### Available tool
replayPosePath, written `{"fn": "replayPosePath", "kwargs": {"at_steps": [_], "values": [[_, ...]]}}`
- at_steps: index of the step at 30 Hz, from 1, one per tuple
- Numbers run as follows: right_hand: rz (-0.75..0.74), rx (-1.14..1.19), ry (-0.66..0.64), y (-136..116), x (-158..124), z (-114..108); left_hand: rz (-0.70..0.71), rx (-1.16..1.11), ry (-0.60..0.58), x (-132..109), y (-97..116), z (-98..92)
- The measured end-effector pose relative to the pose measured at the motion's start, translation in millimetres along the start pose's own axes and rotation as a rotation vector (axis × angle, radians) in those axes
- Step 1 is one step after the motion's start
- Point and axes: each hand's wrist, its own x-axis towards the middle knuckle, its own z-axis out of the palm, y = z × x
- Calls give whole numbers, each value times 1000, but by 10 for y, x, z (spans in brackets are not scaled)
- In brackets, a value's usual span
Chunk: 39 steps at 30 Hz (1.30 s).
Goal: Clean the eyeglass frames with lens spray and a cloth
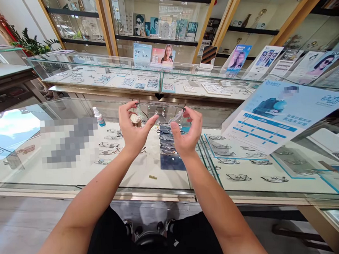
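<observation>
A pair of eyeglasses (160, 113) with thin frames and clear lenses is held up between my two hands, above the glass display counter (138, 178). My left hand (135, 129) pinches its left end with thumb and fingers. At the other end, my right hand (187, 131) grips the frame near the hinge, fingers curled. A small cream-coloured object (135, 119) shows by my left fingers; I cannot tell whether it is in the hand or behind it. Below the hands, rows of eyeglasses lie inside the counter, several on a dark blue panel (171, 163).
A small white spray bottle (99, 118) stands on the counter to the left. At the right, a large blue-and-white leaflet (275, 116) stands tilted. Another glass showcase (108, 67) with eyeglasses runs across the back, before tall shelves. A plant (30, 41) is at the far left.
</observation>
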Motion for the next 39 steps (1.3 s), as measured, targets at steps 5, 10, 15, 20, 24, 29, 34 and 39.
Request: {"fn": "replayPosePath", "kwargs": {"at_steps": [5,10,15,20,24,29,34,39], "values": [[42,-40,-13,36,-12,16,15,64,-28,-11,-65,14],[40,-57,-44,98,-1,29,56,61,-67,-11,-161,21],[-30,-136,-2,152,30,41,58,56,-108,-2,-182,13],[3,-142,-40,161,56,36,71,77,-130,-8,-178,9],[33,-134,-62,158,64,25,75,102,-143,-17,-170,9],[-31,-136,-34,214,67,33,111,101,-138,-11,-184,2],[-88,-91,20,309,71,64,118,129,-128,-14,-245,13],[-79,-88,6,335,60,79,154,129,-100,-33,-261,32]]}}
